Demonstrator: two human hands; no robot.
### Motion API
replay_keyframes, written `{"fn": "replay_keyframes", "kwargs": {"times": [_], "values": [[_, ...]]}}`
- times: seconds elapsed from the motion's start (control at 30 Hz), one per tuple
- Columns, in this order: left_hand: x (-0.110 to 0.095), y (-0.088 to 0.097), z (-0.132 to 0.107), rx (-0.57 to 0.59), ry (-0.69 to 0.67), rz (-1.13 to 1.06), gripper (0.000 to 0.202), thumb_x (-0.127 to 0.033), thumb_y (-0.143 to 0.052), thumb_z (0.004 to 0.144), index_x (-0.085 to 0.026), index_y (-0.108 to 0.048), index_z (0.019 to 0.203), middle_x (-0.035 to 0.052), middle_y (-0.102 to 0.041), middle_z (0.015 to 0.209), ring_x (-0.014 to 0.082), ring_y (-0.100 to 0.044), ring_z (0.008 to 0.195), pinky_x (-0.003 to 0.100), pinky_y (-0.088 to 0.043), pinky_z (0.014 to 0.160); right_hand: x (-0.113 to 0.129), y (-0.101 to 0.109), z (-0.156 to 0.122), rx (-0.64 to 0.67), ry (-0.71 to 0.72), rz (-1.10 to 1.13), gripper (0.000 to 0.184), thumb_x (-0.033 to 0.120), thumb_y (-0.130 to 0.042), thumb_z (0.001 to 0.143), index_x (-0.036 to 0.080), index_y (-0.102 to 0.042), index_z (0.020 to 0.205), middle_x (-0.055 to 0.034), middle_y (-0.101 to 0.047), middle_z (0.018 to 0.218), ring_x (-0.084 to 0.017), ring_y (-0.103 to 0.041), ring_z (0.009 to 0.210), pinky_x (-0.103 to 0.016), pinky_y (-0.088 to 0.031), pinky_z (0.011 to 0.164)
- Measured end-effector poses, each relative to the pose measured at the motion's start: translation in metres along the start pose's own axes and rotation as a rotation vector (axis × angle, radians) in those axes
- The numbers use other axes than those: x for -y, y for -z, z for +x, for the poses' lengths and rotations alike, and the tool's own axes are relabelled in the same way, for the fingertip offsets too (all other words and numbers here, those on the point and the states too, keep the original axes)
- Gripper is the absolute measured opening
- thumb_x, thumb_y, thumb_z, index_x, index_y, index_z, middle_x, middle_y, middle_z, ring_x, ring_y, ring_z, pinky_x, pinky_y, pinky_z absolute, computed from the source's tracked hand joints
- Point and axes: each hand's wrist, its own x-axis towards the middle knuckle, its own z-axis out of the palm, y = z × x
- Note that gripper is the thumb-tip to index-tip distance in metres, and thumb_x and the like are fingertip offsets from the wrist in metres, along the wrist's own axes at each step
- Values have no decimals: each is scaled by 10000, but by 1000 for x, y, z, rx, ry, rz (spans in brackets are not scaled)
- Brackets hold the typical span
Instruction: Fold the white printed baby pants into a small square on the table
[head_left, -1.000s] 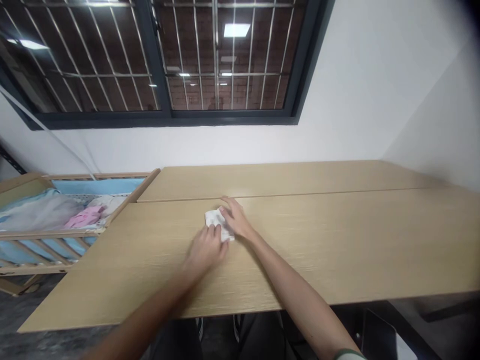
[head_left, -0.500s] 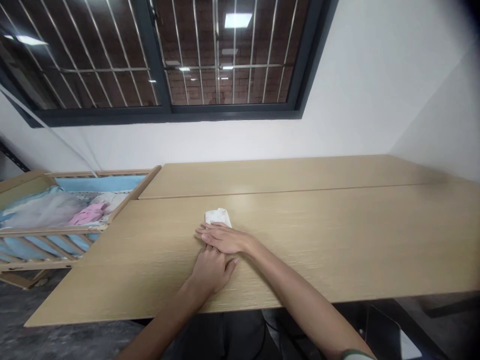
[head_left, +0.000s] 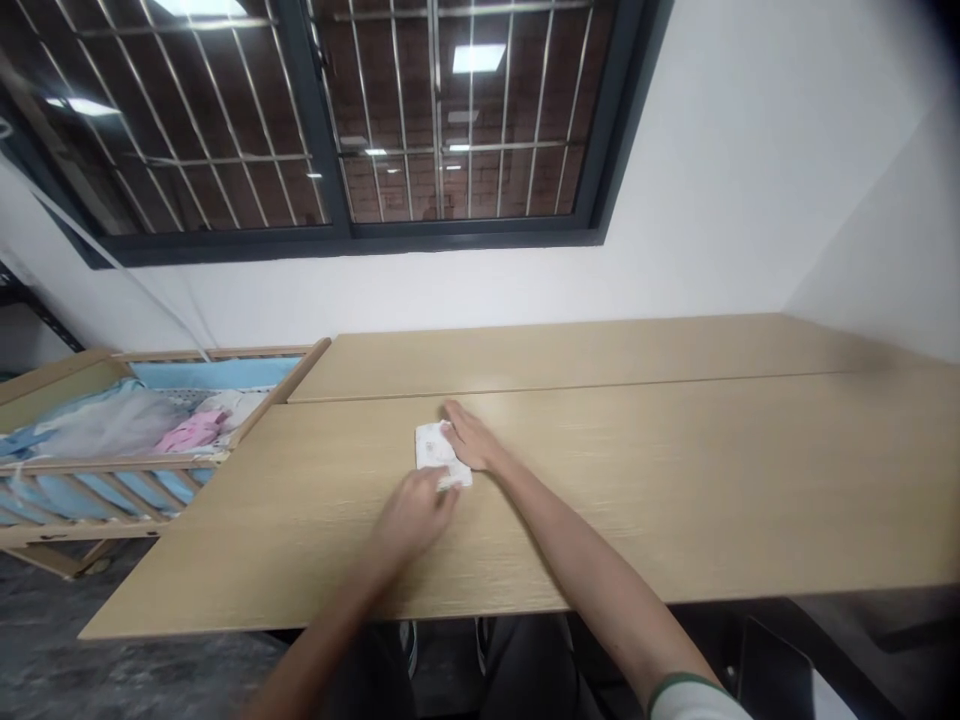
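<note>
Both hands have shifted since half a second ago: right hand (head_left: 469, 443), which lay crosswise over the left one on the near side of the cloth, is now back on the cloth's right edge. Left hand (head_left: 411, 515) has gone forward to the cloth's near edge.

Small white folded cloth (head_left: 432, 450) lies flat on the table (head_left: 675, 480), roughly mid-width, just on the near side of the seam between the two tabletops. Faint print on it, too small to read.

Right hand: flat, fingers stretched out, resting on top of the cloth's right side, not gripping. Left hand: motion-blurred, fingertips touching the near corner of the cloth; can't tell if it pinches the fabric or just touches it. Right forearm runs in from lower right, with a white sleeve with green trim (head_left: 679, 692) at the bottom edge.

Left of the table, touching its far-left corner: wooden crib (head_left: 112, 466) with blue lining, and a pink garment (head_left: 196, 432) and pale fabrics inside. Barred window (head_left: 337, 120) sits in the white wall (head_left: 712, 200) behind the table.
</note>
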Motion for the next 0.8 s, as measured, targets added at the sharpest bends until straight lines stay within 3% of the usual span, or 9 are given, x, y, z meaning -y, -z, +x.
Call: {"fn": "replay_keyframes", "kwargs": {"times": [0.1,0.17,0.27,0.43,0.5,0.6,0.8], "values": [[22,14,20,-18,162,44,530,-458,-292,1042,-84,-643,1177,220,-679,1195,316,-613,1179,415,-450,1015,3,2,-6,-263,7,31,595,491,-298,1054,140,-433,1515,-185,-482,1503,-276,-402,1422,-459,-294,1180],[30,16,32,7,236,70,562,-506,-325,1023,-61,-667,1074,254,-693,1106,353,-649,1089,433,-478,935,6,4,-8,-348,6,47,436,430,-428,1023,156,-617,1304,-158,-622,1271,-267,-525,1252,-437,-376,1095],[28,11,44,66,276,68,493,-472,-378,1010,-79,-673,1046,225,-723,1061,318,-694,1000,375,-494,849,11,8,-9,-335,-2,45,217,350,-625,924,162,-693,1010,-99,-666,1012,-242,-581,1050,-400,-411,997],[18,10,43,101,287,16,377,-353,-404,1003,-93,-655,1109,199,-733,1117,278,-711,1013,324,-491,806,23,11,-11,-188,-89,27,291,337,-753,830,142,-664,1027,-62,-629,977,-198,-572,912,-348,-425,903],[19,17,31,100,292,-4,359,-348,-416,998,-105,-654,1112,191,-737,1112,278,-713,1015,321,-489,795,35,7,-15,-179,-126,24,292,344,-754,834,129,-655,1005,-66,-603,1002,-193,-566,921,-335,-430,894],[28,31,-2,89,322,-15,319,-324,-435,987,-112,-651,1090,189,-744,1076,277,-716,1001,315,-481,776,66,-9,-26,-150,-67,62,270,295,-729,864,124,-655,1058,-67,-579,1028,-188,-559,960,-319,-430,904],[59,76,-106,36,376,-8,259,-293,-390,992,-151,-607,996,145,-746,956,249,-712,919,297,-442,726,174,-49,-54,-76,58,183,214,299,-687,917,159,-685,1079,-66,-558,1038,-194,-538,1023,-332,-423,951]]}}
